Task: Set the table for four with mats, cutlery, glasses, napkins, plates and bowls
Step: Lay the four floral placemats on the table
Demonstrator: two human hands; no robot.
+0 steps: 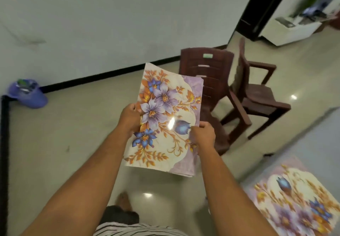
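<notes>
Stack of floral table mats held in both hands above the floor

One floral mat [294, 202] lies on the grey table [312, 143] at lower right; two brown plastic chairs [253, 92] stand beyond. The held mats [165, 121] are pinched by the left hand [129, 117] and right hand [203, 134] on opposite long edges.

Two chairs [206, 81] [257, 92] stand on the floor. One mat [294, 202] lies on the table; a stack of mats [165, 118], number unclear, is held. One purple bin [27, 93].
</notes>
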